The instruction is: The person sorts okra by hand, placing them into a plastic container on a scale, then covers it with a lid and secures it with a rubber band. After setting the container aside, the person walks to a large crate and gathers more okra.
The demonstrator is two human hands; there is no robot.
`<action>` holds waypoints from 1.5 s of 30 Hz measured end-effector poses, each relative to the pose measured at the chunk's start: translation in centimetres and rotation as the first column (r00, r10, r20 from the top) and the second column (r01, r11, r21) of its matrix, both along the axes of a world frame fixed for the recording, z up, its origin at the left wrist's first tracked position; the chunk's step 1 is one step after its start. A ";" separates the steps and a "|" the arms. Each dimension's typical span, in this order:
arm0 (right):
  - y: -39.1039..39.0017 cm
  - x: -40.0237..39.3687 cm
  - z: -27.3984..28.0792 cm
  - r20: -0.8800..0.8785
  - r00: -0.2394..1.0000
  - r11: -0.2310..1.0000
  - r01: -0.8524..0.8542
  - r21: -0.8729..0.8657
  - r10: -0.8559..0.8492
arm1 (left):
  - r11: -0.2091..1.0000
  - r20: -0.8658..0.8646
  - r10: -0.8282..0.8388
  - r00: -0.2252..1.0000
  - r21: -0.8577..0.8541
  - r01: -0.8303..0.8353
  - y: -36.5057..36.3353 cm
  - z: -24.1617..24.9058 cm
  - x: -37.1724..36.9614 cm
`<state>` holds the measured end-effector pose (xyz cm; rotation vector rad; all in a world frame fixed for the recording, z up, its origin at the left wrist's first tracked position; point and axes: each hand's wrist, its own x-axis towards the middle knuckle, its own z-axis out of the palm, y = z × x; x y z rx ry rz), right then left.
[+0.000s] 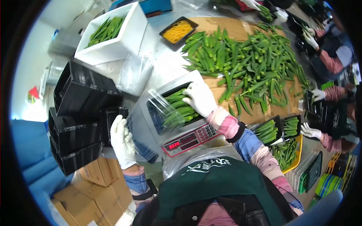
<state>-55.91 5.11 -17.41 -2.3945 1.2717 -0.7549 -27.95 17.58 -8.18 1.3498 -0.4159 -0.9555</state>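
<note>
A digital scale with a red-framed display reading 0220 stands in front of me. On it lies a black tray of green okra. My right hand, in a white glove, reaches over the tray with its fingers curled on the okra; whether it grips a pod is hidden. My left hand, also gloved, is at the scale's left side, its fingers closed at the edge of a clear plastic lid. The lid is tilted and partly overlaps the tray's left end.
A large okra pile covers cardboard beyond the scale. Stacked black trays and a white foam box stand left. A tray of yellow bands lies behind. Filled trays and a yellow crate are right, near co-workers' gloved hands.
</note>
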 end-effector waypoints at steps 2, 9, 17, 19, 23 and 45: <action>-0.5 -0.1 -0.2 -0.009 1.000 1.000 -0.024 0.018 0.024 | 0.999 0.028 -0.023 0.999 -0.030 0.024 -0.1 -0.3 0.0; 2.2 -3.5 1.9 0.336 0.894 0.899 0.143 0.415 -0.297 | 0.993 0.006 -0.081 0.997 -0.085 0.081 -1.1 0.7 -1.4; 6.2 -13.6 -7.7 0.176 0.710 0.676 0.519 0.523 -0.681 | 0.989 -0.057 -0.130 0.990 -0.072 0.126 -1.8 -0.3 -1.5; 5.4 -14.0 -10.1 0.150 0.766 0.759 0.552 0.344 -0.625 | 0.988 -0.044 -0.142 0.989 -0.070 0.139 -2.1 0.0 -2.1; 0.6 -14.4 -10.9 0.158 0.635 0.643 0.679 0.354 -0.756 | 0.990 -0.036 -0.116 0.993 -0.080 0.113 -2.0 0.9 -2.2; -7.6 -19.0 0.9 0.667 0.446 0.651 -0.216 0.727 -0.597 | 1.000 -0.011 -0.009 1.000 0.007 0.009 -2.5 -0.5 -1.2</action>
